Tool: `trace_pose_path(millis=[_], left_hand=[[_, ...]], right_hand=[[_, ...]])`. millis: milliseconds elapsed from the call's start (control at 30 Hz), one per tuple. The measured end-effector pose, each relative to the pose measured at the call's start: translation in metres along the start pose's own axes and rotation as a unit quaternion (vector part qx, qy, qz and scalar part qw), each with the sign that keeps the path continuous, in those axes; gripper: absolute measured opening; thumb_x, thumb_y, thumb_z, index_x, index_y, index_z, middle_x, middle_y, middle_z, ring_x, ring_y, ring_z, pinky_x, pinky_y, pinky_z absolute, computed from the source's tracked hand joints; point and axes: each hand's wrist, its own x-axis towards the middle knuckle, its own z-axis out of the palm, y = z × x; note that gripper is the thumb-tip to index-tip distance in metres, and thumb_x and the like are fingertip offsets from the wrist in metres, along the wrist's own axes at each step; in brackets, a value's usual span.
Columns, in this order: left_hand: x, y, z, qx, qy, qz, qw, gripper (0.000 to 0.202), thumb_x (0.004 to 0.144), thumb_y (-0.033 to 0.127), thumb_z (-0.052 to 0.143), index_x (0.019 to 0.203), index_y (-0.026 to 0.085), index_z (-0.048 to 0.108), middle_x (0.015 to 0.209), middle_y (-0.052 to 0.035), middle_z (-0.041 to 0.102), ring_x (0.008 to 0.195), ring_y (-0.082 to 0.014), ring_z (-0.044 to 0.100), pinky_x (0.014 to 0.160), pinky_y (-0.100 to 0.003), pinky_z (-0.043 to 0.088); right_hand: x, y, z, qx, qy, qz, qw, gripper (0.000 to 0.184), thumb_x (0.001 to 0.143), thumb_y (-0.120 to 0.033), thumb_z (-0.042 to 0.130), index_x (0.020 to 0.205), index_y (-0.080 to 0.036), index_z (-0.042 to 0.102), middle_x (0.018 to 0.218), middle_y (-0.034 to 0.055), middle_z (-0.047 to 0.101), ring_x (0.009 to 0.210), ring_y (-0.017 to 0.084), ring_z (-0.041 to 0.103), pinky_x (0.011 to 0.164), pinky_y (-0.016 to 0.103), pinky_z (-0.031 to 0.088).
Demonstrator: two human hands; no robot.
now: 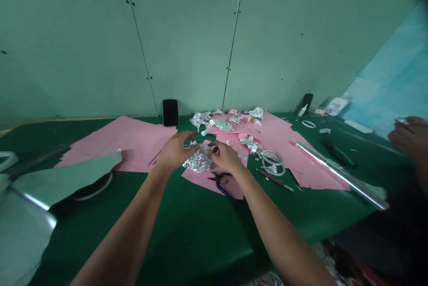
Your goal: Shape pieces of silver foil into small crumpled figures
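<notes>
Foil lump (199, 161): crumpled silver, at the table's middle over pink paper (133, 141); we grip it from both sides.
Hands: our left hand (174, 152) and right hand (228, 156) both close fingers on it.
Scissors (221, 182): just nearer us than the right hand.
Tape rings (272, 161), foil roll (341, 174): toward the right edge.
Phone (170, 112): upright at the back edge.
Another person's hand (409, 136): far right edge.
Open room: bare green table (200, 228) along the near edge.
</notes>
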Motion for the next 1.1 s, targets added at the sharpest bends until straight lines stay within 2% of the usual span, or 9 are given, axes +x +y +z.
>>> trace_pose_path(millis=[67,133,200,367,533,733,867,1000,1100], left_hand=[[0.007,-0.009,0.005,-0.039,-0.111,-0.011,0.993,0.038,0.077,0.044,0.064,0.109,0.024,0.065,0.100,-0.0048,0.069,0.093,-0.0247,0.063,0.076,-0.032,0.048],[0.008,-0.015,0.010,-0.080,-0.150,-0.022,0.985,0.027,0.077,0.042,0.065,0.096,0.024,0.069,0.094,-0.0033,0.071,0.084,-0.0214,0.065,0.069,-0.029,0.047],[0.005,-0.017,0.013,-0.115,-0.130,-0.028,0.984,0.021,0.079,0.040,0.063,0.085,0.022,0.070,0.089,-0.0036,0.070,0.078,-0.0190,0.063,0.065,-0.028,0.045],[-0.005,-0.013,0.011,-0.195,-0.104,-0.067,0.973,0.028,0.079,0.044,0.061,0.071,0.017,0.066,0.068,-0.0012,0.060,0.062,-0.0137,0.053,0.055,-0.025,0.039],[-0.010,-0.007,0.004,-0.272,-0.135,-0.097,0.948,0.027,0.079,0.041,0.063,0.068,0.017,0.062,0.062,0.0017,0.052,0.056,-0.0104,0.046,0.053,-0.024,0.035],[-0.010,-0.007,0.003,-0.255,-0.121,-0.090,0.955,0.027,0.080,0.039,0.062,0.065,0.017,0.060,0.054,0.0033,0.045,0.050,-0.0094,0.039,0.048,-0.024,0.030],[-0.010,-0.014,0.006,-0.241,-0.104,-0.077,0.962,0.025,0.078,0.042,0.062,0.072,0.017,0.064,0.062,0.0012,0.057,0.056,-0.0115,0.049,0.051,-0.024,0.035],[-0.011,-0.015,0.009,-0.197,-0.096,-0.058,0.974,0.023,0.078,0.040,0.063,0.078,0.018,0.068,0.076,-0.0032,0.067,0.069,-0.0158,0.060,0.059,-0.026,0.043],[-0.012,-0.012,0.008,-0.178,-0.105,-0.039,0.978,0.024,0.079,0.040,0.064,0.089,0.019,0.071,0.091,-0.0067,0.070,0.082,-0.0188,0.063,0.069,-0.028,0.047]], right_hand=[[0.009,0.008,0.004,0.017,-0.046,-0.017,0.999,0.032,0.084,-0.047,0.057,0.107,-0.025,0.061,0.084,0.0034,0.070,0.074,0.020,0.065,0.060,0.029,0.045],[0.010,0.015,0.009,0.054,-0.060,-0.024,0.996,0.033,0.081,-0.046,0.060,0.107,-0.025,0.061,0.081,0.0020,0.068,0.070,0.019,0.063,0.058,0.028,0.045],[0.008,0.018,0.013,0.095,-0.042,-0.031,0.994,0.031,0.080,-0.043,0.061,0.103,-0.023,0.062,0.081,0.0012,0.066,0.070,0.018,0.061,0.059,0.027,0.045],[0.002,0.014,0.017,0.185,0.033,-0.014,0.982,0.022,0.080,-0.034,0.061,0.098,-0.022,0.065,0.089,0.0025,0.067,0.077,0.017,0.061,0.067,0.028,0.048],[-0.003,0.013,0.015,0.250,0.031,-0.005,0.968,0.021,0.081,-0.035,0.061,0.097,-0.022,0.067,0.089,0.0026,0.069,0.077,0.017,0.063,0.069,0.030,0.050],[-0.004,0.021,0.018,0.293,0.039,0.015,0.955,0.030,0.079,-0.041,0.066,0.102,-0.022,0.069,0.085,0.0036,0.070,0.076,0.018,0.064,0.068,0.031,0.052],[-0.003,0.025,0.019,0.302,0.045,0.029,0.952,0.028,0.078,-0.044,0.066,0.091,-0.021,0.071,0.089,0.0048,0.072,0.084,0.021,0.066,0.075,0.034,0.053],[-0.003,0.025,0.017,0.266,0.029,0.023,0.963,0.036,0.080,-0.043,0.063,0.109,-0.023,0.067,0.099,0.0056,0.071,0.090,0.021,0.065,0.077,0.034,0.052],[-0.004,0.025,0.014,0.252,0.037,0.031,0.966,0.034,0.082,-0.039,0.058,0.111,-0.023,0.066,0.105,0.0056,0.070,0.096,0.021,0.064,0.080,0.034,0.051]])
